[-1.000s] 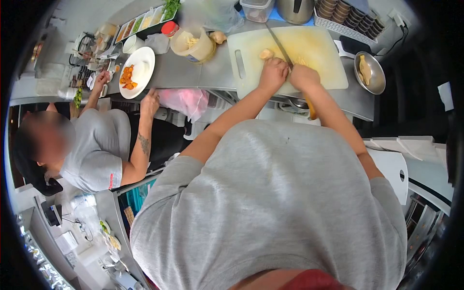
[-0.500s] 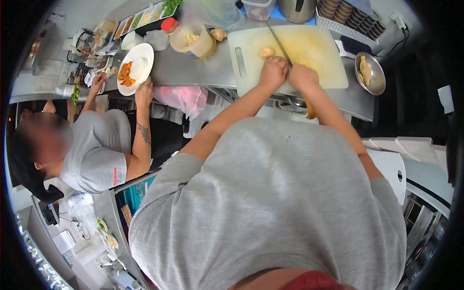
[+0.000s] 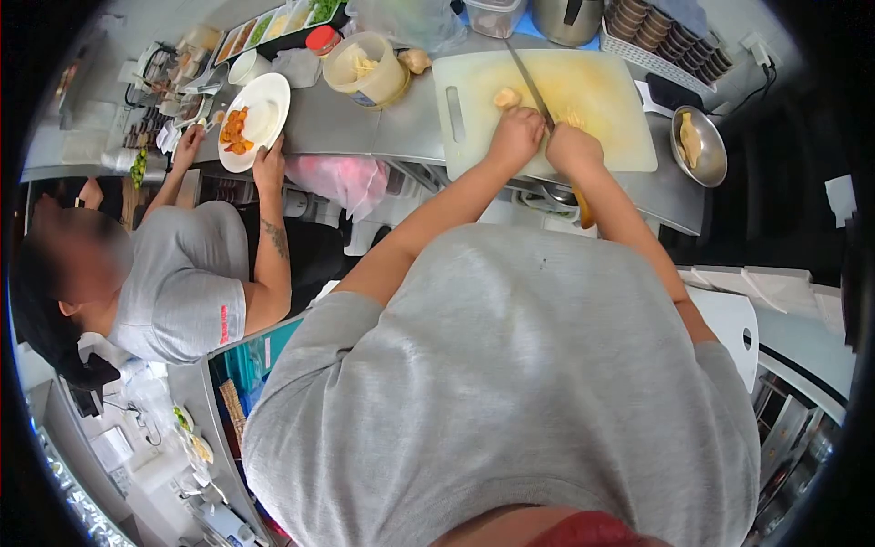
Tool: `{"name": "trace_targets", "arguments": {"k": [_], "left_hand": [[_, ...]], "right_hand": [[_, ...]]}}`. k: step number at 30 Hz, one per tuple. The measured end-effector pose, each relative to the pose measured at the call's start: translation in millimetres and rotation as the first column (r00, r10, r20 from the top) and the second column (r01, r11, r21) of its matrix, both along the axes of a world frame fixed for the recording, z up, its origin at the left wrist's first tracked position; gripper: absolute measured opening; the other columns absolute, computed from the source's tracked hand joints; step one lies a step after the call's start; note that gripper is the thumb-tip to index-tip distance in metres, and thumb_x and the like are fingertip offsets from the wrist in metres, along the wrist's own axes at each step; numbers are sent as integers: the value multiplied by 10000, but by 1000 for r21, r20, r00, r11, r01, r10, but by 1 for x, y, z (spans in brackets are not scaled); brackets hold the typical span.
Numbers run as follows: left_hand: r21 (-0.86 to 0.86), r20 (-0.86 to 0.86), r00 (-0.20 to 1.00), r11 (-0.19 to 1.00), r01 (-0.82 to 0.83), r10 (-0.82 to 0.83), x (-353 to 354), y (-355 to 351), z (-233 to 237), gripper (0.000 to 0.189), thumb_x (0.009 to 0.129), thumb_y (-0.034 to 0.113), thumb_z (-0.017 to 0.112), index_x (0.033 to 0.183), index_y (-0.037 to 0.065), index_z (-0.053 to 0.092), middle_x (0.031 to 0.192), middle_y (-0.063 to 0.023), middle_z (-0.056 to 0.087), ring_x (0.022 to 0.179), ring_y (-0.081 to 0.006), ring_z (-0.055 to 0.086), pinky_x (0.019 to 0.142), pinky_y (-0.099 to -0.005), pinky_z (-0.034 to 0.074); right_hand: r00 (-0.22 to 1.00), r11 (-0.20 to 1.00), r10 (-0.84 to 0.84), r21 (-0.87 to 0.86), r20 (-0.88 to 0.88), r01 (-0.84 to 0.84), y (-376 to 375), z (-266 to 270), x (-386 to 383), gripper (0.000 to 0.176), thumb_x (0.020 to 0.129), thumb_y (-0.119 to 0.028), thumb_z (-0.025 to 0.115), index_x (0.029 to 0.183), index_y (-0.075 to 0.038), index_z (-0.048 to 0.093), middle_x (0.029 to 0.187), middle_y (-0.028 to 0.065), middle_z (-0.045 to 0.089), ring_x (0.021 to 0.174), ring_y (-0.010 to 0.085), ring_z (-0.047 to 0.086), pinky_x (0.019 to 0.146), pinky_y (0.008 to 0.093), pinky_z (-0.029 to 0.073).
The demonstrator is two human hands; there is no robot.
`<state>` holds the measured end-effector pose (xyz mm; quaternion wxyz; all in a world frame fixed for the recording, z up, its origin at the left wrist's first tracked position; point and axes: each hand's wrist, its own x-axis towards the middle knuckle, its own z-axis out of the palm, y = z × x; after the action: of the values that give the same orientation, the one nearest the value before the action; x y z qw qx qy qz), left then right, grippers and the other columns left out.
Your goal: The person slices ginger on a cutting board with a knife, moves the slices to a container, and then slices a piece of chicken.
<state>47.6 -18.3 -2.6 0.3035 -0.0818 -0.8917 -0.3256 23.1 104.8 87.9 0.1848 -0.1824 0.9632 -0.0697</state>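
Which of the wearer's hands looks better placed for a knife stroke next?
Right, most likely: the right hand is closed around the near end of the knife. The left hand is curled over the cutting board, beside the knife.

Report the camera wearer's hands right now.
Left hand: curled beside the knife; whether it grips anything cannot be told.
Right hand: closed, holding the knife.

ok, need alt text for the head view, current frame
A person's right hand grips a long knife over a pale cutting board, with the left hand close beside the knife and pale shredded strips nearby. At picture left, a co-worker holds a white plate with orange pieces.
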Motion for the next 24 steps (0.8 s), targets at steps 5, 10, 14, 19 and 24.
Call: {"name": "trace_targets", "arguments": {"k": [5, 10, 14, 19, 24], "left_hand": [[-32, 9, 1000, 999, -9, 10, 0, 0, 7, 62, 752, 55, 635, 802, 19, 640, 878, -123, 637, 855, -327, 579, 795, -410, 462], [-43, -2, 999, 998, -41, 41, 5, 3, 6, 56, 751, 67, 637, 787, 23, 635, 845, -116, 607, 833, -324, 563, 755, -411, 452], [-61, 6, 999, 997, -43, 44, 9, 1, 6, 47, 757, 74, 638, 763, 28, 630, 825, -109, 589, 816, -314, 556, 748, -411, 443], [-87, 16, 999, 995, -49, 51, 3, 0, 8, 40, 744, 62, 638, 758, 25, 627, 822, -111, 581, 829, -314, 554, 767, -411, 440], [-42, -41, 998, 998, -44, 42, 7, 2, 6, 28, 736, 46, 632, 741, 22, 618, 804, -121, 577, 822, -325, 551, 777, -413, 441]], "right_hand": [[1000, 1000, -1, 4, 11, 1, 3, 2, -2, 279, 840, -161, 482, 986, -48, 692, 1001, 187, 679, 933, 331, 663, 798, 415, 516], [999, 999, 34, -2, 18, -34, 5, 5, -5, 267, 833, -152, 491, 964, -45, 697, 993, 186, 682, 929, 334, 665, 790, 407, 519], [1000, 1000, -3, 11, 4, 3, 1, 2, 2, 257, 829, -153, 494, 936, -48, 703, 983, 186, 683, 927, 337, 664, 786, 402, 521], [999, 999, 29, -18, 26, -29, 0, 11, -8, 310, 866, -227, 467, 955, -27, 688, 987, 215, 671, 935, 358, 655, 819, 434, 508], [1000, 1000, 5, 0, 21, -5, -5, 2, 1, 284, 828, -197, 498, 966, -45, 693, 982, 190, 680, 933, 327, 661, 796, 413, 513]]}}
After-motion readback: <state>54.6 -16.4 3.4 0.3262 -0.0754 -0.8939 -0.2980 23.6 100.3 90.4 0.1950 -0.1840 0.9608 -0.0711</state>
